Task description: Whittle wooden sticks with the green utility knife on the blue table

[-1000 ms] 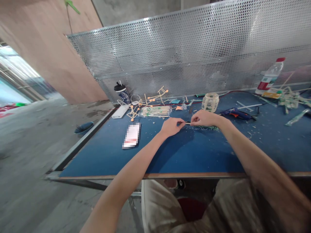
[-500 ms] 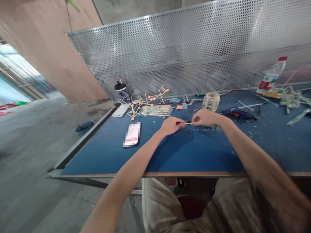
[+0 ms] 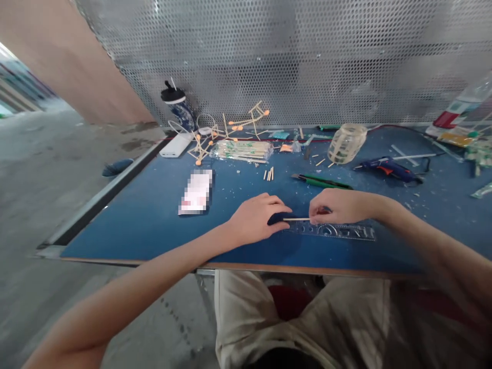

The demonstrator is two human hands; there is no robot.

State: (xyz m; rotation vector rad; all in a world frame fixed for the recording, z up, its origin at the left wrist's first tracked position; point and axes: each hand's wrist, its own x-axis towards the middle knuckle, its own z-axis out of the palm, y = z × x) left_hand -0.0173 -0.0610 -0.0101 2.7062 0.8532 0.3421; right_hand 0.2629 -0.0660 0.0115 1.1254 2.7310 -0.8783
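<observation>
Your left hand (image 3: 255, 221) and right hand (image 3: 338, 206) are close together near the front edge of the worktop (image 3: 154, 215), each pinching one end of a thin wooden stick (image 3: 296, 219); the stick lies level between them, just above the left end of a clear ruler (image 3: 330, 230) that rests flat on the blue surface under your right hand; something dark sits under your left fingertips, too hidden to name. Half a second ago the same stick was held further out, over a scatter of scraps; now your hands have come nearer to you and the stick runs along the ruler's edge, so it reads as being lined up against the scale rather than merely held.

Just beyond your right hand lies a green-handled knife (image 3: 321, 180); past it, a few short stick offcuts (image 3: 269, 174) and loose chips; further right, a blue glue gun (image 3: 388, 169) with its cord trailing; a clear jar (image 3: 346, 143) tipped on its side sits behind the knife. Toward the far left stand a packet of sticks (image 3: 242, 150), a small frame of sticks with orange joints (image 3: 230, 130), a white power bank (image 3: 176, 146) and a dark-lidded cup (image 3: 177, 105); a flat card (image 3: 196, 192) lies left of your left hand; a bottle (image 3: 461, 110) leans at the far right against the perforated metal screen (image 3: 307, 56).
</observation>
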